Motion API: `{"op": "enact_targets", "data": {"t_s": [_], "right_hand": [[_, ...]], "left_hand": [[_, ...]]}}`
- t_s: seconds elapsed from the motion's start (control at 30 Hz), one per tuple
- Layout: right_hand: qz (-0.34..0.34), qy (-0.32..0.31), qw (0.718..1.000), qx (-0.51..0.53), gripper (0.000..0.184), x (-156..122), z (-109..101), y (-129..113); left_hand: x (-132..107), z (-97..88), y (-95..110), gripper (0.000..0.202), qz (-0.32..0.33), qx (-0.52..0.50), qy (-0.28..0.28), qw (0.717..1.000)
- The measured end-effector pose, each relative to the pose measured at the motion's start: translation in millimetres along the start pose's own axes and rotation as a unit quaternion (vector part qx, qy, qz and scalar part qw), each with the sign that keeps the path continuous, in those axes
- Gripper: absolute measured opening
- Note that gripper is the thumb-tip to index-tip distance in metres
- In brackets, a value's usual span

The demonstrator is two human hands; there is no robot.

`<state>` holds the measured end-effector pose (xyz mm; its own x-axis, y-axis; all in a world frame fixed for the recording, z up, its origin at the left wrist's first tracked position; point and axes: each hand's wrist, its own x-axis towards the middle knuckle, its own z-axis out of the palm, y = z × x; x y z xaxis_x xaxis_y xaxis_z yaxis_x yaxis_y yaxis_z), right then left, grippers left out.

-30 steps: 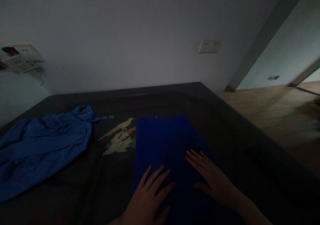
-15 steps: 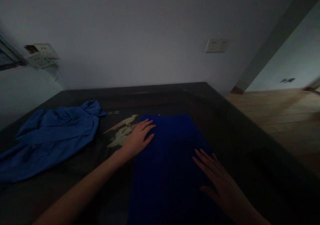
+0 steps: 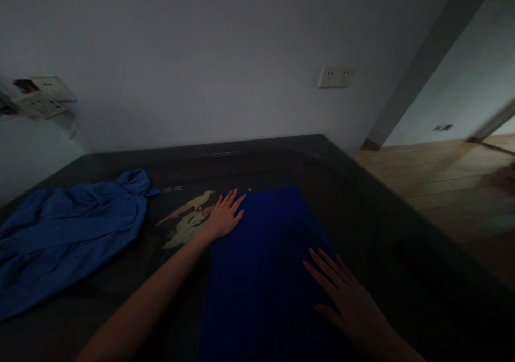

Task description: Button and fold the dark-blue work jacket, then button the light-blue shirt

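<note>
A folded dark blue cloth [image 3: 265,276] lies flat on the black table [image 3: 362,201] in front of me. My left hand [image 3: 223,216] is stretched out flat on the cloth's far left corner, fingers together and open. Nearer to me, my right hand [image 3: 346,297] rests flat on the cloth's right edge with its fingers spread. Neither hand holds anything.
A crumpled lighter blue shirt [image 3: 68,233] lies at the table's left. A pale bird picture [image 3: 185,223] shows on the tabletop beside my left hand. A wall socket [image 3: 336,76] is behind; wooden floor [image 3: 442,185] lies to the right. The room is dim.
My left hand has gone from the near part of the cloth out to its far left corner. My right hand has stayed on the right edge.
</note>
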<state>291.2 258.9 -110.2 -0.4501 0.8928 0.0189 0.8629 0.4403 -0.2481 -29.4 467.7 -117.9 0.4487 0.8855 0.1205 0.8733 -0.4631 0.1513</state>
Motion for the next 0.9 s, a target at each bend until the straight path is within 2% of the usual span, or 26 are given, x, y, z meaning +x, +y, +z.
{"op": "enact_targets", "data": {"t_s": [0.1,0.2,0.27,0.37,0.43,0.57,0.73,0.83,0.9], "right_hand": [[0.003,-0.001,1.000,0.028,0.065,1,-5,-2],[0.019,0.011,0.997,0.080,0.058,-1,-16,-2],[0.061,0.058,0.989,0.120,0.051,-8,-23,2],[0.169,0.142,0.961,0.166,0.045,-25,-31,13],[0.245,0.155,0.942,0.171,0.044,-40,-34,19],[0.353,0.108,0.921,0.127,0.042,-60,-34,17],[0.385,0.048,0.914,0.121,0.046,-58,-26,-7],[0.398,0.065,0.908,0.117,0.051,-55,-14,-14],[0.407,0.073,0.903,0.114,0.055,-55,-6,-14]], "left_hand": [[1,-0.2,-3,0.052,-0.002,-0.021,0.001,1.000],[3,-6.4,-10,0.056,-0.009,-0.082,-0.009,0.997],[7,-14.9,-16,0.055,-0.014,-0.117,-0.016,0.993],[23,-29.5,-17,0.046,-0.016,-0.122,-0.014,0.992],[42,-35.8,-11,0.042,0.014,-0.126,-0.013,0.992],[88,-32.7,15,0.044,0.076,-0.145,-0.048,0.985],[129,-17.8,47,0.054,0.035,-0.093,-0.130,0.987],[140,-16.7,55,0.063,0.003,-0.081,-0.178,0.981],[145,-20.2,56,0.062,-0.003,-0.076,-0.210,0.975]]}}
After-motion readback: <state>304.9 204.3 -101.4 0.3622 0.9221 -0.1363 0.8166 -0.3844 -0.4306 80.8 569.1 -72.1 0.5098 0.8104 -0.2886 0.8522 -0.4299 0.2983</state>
